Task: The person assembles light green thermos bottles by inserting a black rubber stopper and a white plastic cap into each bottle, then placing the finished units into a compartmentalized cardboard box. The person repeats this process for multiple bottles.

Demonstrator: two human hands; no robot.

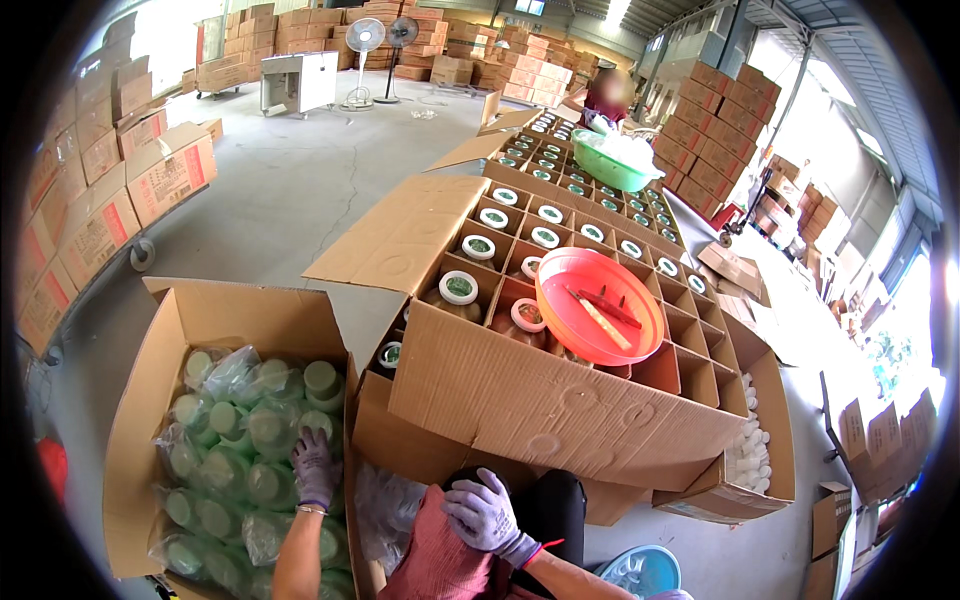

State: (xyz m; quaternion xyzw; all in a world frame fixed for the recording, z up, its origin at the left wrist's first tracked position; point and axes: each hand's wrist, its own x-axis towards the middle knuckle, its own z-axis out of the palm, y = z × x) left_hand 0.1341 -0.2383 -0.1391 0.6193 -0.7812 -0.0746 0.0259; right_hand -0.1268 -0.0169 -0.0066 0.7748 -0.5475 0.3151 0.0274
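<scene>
Grip of the left hand (316, 470) in the head view: on the bagged green jars (269, 482), at their right side, whether grasping one I cannot tell. Their long axes look upright. Farther off, the right hand (490, 515) lies loose on pink cloth (435, 548). The jars' open carton (138, 440) adjoins a divided carton (570, 415); grey floor (270, 200) beyond.
</scene>
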